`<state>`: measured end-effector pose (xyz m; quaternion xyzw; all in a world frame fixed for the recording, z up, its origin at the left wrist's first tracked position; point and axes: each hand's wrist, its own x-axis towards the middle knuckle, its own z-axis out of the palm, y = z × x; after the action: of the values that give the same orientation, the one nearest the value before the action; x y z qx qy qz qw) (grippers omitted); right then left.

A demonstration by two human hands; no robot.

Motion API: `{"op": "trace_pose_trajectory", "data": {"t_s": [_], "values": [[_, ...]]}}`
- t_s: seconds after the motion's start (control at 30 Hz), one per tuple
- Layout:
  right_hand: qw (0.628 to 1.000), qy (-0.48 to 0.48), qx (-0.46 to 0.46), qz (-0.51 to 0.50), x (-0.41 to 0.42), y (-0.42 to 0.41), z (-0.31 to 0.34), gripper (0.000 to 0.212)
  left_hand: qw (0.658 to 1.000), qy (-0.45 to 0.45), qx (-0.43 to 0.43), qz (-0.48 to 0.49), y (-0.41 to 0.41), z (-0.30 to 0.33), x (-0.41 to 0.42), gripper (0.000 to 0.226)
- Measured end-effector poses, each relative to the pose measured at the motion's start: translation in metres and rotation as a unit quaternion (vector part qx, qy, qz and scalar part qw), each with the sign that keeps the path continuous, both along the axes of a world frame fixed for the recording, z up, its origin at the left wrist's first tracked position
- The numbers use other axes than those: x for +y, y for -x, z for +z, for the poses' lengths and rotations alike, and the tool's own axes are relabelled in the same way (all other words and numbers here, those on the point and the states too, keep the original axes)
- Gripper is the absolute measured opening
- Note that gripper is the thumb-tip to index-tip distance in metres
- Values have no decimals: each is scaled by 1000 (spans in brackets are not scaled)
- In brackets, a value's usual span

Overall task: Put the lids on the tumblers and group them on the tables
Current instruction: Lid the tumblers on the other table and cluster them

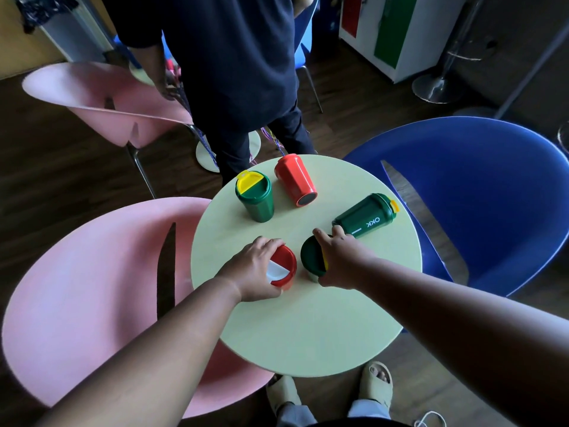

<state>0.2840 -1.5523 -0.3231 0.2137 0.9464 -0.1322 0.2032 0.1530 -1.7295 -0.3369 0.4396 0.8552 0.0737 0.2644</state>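
**Two lids gripped at the near side of the round table**

Nearest the wearer, on the pale round table, a red lid with a white flap is held by the left hand; the fingers are curled over its far rim and the thumb is tucked at its near edge. Just beside it, a green lid with a yellow flap is gripped by the right hand, the thumb below and the fingers wrapped over, with the forefinger stretched out along the top. Whether a cup sits beneath either lid cannot be told with certainty, as the hands cover the sides.

Further out to the right, a green tumbler is seen lying on its side, lid fitted. Beyond the middle, a second green tumbler stands upright with its yellow-flapped lid on, and a red tumbler lies tipped over near it, its mouth hidden from view.

The lid-fitting step is judged to be in hand. Next, each lid would likely need to be matched by colour and pressed down squarely, and the fallen tumblers would need to be stood up and gathered.

A pink chair, a blue chair and a standing person are seen beyond.
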Motion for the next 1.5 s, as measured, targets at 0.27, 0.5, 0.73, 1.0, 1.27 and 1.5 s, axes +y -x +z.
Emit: {"op": "trace_pose_trajectory", "data": {"t_s": [0.27,0.5,0.73,1.0,1.27,1.5], "values": [[996,14,20,-85,-6,-1,-1,96,1000,-3,-18,-16,-2,0,3,92],[994,10,20,-110,-11,-1,-4,109,999,15,7,-40,0,-1,8,95],[969,95,69,-217,11,-5,11,98,998,-53,-7,-25,14,14,32,75],[937,100,112,-315,106,-36,5,38,996,-67,1,-66,5,25,132,47],[826,316,98,-458,184,-41,-40,41,998,27,-30,-55,-23,-8,237,70],[667,494,55,-555,200,-23,-68,42,996,80,-31,-24,-25,-34,279,84]]}}
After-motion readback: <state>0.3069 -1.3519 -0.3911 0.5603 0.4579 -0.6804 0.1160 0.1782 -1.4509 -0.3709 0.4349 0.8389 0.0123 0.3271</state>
